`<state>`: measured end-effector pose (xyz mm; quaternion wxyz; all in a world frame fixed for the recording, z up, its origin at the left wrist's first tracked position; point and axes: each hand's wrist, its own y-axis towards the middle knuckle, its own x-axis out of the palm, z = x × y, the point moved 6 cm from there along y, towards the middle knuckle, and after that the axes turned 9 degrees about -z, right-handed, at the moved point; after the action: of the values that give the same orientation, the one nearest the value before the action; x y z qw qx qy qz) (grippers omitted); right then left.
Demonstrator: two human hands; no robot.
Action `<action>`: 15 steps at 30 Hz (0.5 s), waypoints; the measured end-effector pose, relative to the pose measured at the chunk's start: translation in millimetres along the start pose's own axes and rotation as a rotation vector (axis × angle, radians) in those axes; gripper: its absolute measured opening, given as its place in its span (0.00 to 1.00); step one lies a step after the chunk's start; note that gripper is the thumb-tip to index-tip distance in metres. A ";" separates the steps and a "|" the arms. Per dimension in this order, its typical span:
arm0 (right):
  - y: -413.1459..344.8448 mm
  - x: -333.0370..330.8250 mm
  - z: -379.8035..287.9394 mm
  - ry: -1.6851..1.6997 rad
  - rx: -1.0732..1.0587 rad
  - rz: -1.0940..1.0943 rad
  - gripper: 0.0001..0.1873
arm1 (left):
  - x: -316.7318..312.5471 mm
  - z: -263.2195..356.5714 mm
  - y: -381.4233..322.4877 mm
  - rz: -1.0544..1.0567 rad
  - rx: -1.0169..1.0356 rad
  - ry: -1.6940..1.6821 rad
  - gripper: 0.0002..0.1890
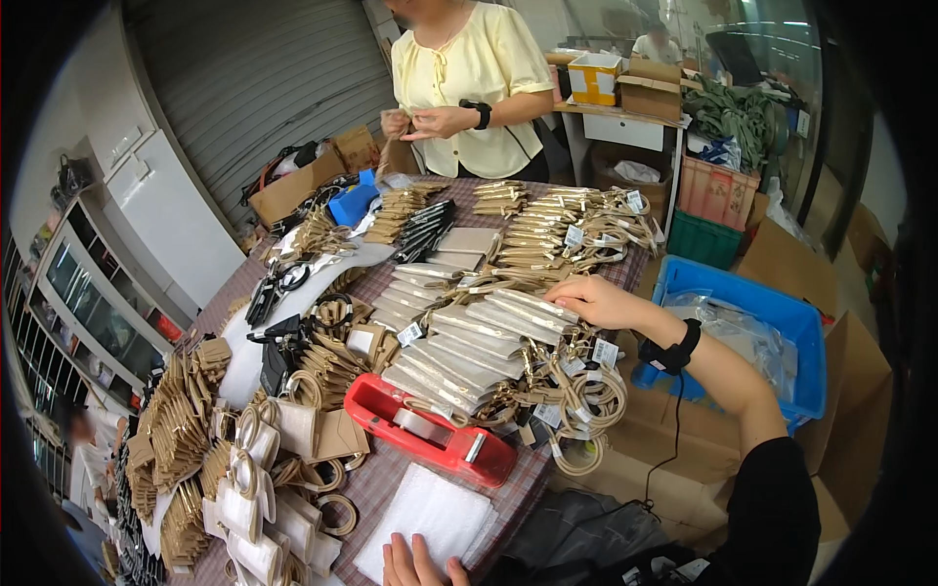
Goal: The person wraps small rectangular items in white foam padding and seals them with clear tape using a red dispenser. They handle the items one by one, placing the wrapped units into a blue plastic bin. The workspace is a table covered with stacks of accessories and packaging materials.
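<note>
My right hand [601, 299] is at the far right end of a pile of flat pouches [454, 344] in translucent white wrapping, its fingertips touching the topmost ones. Whether those fingers grip a pouch cannot be made out. Tan cord straps [593, 399] with metal clasps and paper tags hang from the pile's right side. At the bottom edge, my left hand [419, 562] rests, fingers spread, on a stack of white foam sheets [432, 513]; part of this hand is cut off by the frame. Between the hands sits a red tape dispenser [432, 432] with a roll of tape.
Tan pouches [179, 417] crowd the left of the checked tablecloth [366, 505]; more tan pouches [546, 227] lie beyond, with black ones [425, 231]. A blue plastic crate [810, 359] and cardboard boxes [659, 432] stand at right. Across the table a person [469, 80] handles a small item.
</note>
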<state>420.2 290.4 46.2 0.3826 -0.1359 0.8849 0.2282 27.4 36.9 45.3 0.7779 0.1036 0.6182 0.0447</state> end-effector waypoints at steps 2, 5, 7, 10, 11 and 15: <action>-3.6 1.2 6.7 0.058 0.090 -0.057 0.15 | 0.8 1.1 1.4 -0.007 0.003 0.005 0.27; 3.1 1.2 3.2 -0.049 0.121 -0.121 0.16 | 1.2 2.1 2.0 -0.009 -0.009 0.023 0.27; 11.5 -4.6 -7.6 -0.332 -0.036 -0.153 0.17 | -0.4 1.4 0.5 -0.001 -0.020 0.033 0.27; 13.6 -7.9 -5.8 -0.584 -0.077 -0.195 0.17 | 1.6 0.3 0.0 0.012 -0.023 0.043 0.26; 12.5 -7.6 -2.4 -0.639 -0.058 -0.208 0.17 | 1.0 0.5 0.2 0.010 -0.019 0.045 0.26; 18.1 -13.9 -13.7 -0.667 -0.010 -0.212 0.17 | -0.6 2.2 0.9 0.017 -0.030 0.038 0.27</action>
<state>413.5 300.0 70.2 0.6714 -0.1470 0.6911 0.2235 29.4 37.4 46.5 0.7671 0.0960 0.6312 0.0627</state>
